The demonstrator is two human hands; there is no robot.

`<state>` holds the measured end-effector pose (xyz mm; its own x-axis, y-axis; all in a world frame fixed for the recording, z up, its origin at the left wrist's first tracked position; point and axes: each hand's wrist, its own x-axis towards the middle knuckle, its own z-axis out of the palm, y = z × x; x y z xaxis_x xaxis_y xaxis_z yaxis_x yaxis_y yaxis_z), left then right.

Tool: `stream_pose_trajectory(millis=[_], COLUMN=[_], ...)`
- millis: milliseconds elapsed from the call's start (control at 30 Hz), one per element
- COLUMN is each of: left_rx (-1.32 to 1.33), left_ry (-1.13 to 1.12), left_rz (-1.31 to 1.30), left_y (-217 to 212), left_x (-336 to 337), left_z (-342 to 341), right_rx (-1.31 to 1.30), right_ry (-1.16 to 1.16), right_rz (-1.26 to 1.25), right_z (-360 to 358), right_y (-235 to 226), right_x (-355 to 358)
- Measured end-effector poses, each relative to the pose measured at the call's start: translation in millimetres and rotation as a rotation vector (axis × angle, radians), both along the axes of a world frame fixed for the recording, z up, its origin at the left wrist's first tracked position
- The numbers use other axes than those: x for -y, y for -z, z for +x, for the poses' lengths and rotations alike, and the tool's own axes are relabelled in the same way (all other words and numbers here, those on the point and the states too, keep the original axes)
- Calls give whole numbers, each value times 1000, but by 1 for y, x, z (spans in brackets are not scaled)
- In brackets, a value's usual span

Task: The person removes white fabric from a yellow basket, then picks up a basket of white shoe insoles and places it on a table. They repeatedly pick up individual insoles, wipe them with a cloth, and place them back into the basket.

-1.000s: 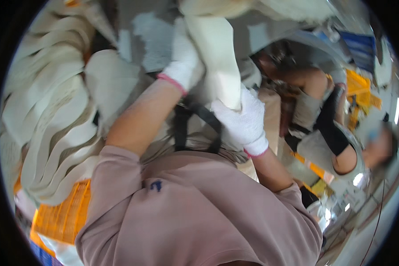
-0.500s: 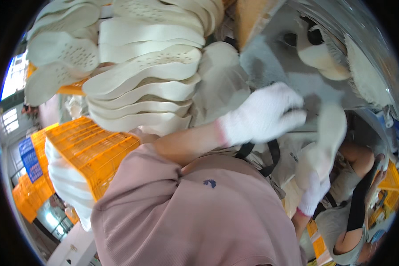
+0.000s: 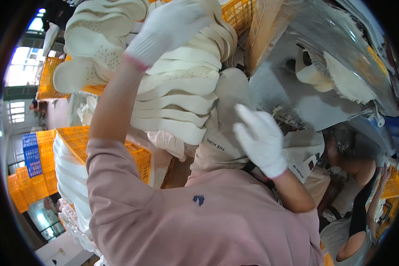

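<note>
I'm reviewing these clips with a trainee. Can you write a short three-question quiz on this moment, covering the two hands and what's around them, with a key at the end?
1. Multiple choice. Where is the person's left hand?
A) Up at the stacked white soles
B) Down in the lap
C) Flat on the shirt

2. True or false: the person's right hand is bare.

3. Fill in the blank: at the far left of the picture, the stacked orange crates have something ____ of the same sort among them.

Key:
1. A
2. False; it wears a white glove.
3. blue
</note>
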<state>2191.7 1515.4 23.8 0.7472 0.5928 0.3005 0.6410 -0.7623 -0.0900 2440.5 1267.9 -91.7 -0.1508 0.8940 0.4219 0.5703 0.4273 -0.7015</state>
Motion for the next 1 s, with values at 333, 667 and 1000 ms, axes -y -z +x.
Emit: stream_pose_trajectory(millis=[333,667,1000], left_rx=[-756,-640,-261], left_ry=[-50,-379,-448], left_rz=[-111,-71,183], left_y=[85,-76,-11], left_x=[-138,-62,-76], left_z=[86,8,-99], right_rx=[-54,-66,18], right_ry=[18,18,-306], right_rz=[-116,-118,-434], right_z=[-14,-23,-113], right_y=[23,22,13], right_x=[0,-28,-107])
